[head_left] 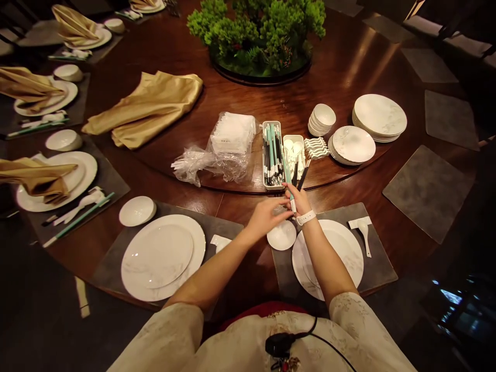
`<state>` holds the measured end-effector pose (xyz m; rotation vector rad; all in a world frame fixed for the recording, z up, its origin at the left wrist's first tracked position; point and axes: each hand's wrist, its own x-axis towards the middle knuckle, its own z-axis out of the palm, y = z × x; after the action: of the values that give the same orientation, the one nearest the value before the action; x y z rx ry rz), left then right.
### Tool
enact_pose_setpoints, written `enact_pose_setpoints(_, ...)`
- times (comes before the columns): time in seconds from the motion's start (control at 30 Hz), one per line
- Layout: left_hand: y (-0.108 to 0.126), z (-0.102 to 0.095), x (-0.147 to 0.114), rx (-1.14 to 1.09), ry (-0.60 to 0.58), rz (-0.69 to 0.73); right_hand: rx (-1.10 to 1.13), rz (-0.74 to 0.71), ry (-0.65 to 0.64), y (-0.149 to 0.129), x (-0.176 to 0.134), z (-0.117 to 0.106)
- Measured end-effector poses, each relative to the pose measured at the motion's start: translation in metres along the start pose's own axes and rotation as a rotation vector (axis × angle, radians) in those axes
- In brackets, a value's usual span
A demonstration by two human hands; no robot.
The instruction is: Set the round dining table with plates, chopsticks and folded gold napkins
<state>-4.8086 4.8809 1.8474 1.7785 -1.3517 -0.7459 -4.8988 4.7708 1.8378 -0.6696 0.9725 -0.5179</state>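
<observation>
My right hand (299,200), with a white band at its wrist, is closed round several chopsticks (304,175). Black ones and a turquoise one stick out beyond the fingers, over the edge of the turntable. My left hand (264,213) reaches in from the left, its fingertips pinched at the near, white-wrapped end of the turquoise chopstick. Just ahead, a long white tray (264,155) is full of black and turquoise chopsticks. Beside it, a second tray (293,137) contains white spoons. Below my hands lie a small white bowl (281,235) and a large plate (351,248) on a grey placemat.
White chopstick rests (316,148), stacked bowls (322,114) and stacked plates (354,144) stand on the turntable at right. A plastic bag of white packets (232,135) and a gold cloth (158,106) lie left. Behind is a green plant centrepiece (259,36). Place settings line the left edge.
</observation>
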Motion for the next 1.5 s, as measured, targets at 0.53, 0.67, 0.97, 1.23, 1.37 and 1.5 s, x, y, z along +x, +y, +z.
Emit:
enact_pose_setpoints(0.53,-0.080,0.001,0.137,0.728,-0.140,-0.115,0.127,0.018,-0.010,-0.019,-0.037,-0.045)
enact_pose_setpoints(0.67,-0.082,-0.004,0.139,0.688,-0.069,-0.053,0.128,0.027,-0.033,-0.022,-0.039,-0.045)
enact_pose_setpoints(0.97,-0.081,0.011,0.144,0.718,-0.162,-0.042,0.162,0.008,-0.057,-0.026,-0.048,-0.042)
enact_pose_setpoints(1.23,-0.075,0.018,0.136,0.780,-0.185,-0.054,0.189,0.015,-0.063,-0.024,-0.054,-0.044)
enact_pose_setpoints(1.37,-0.068,0.015,0.129,0.785,-0.155,-0.024,0.201,0.022,-0.042,-0.023,-0.056,-0.045)
enact_pose_setpoints(1.5,-0.059,0.009,0.114,0.663,0.007,-0.021,0.219,0.036,-0.046,-0.022,-0.055,-0.041)
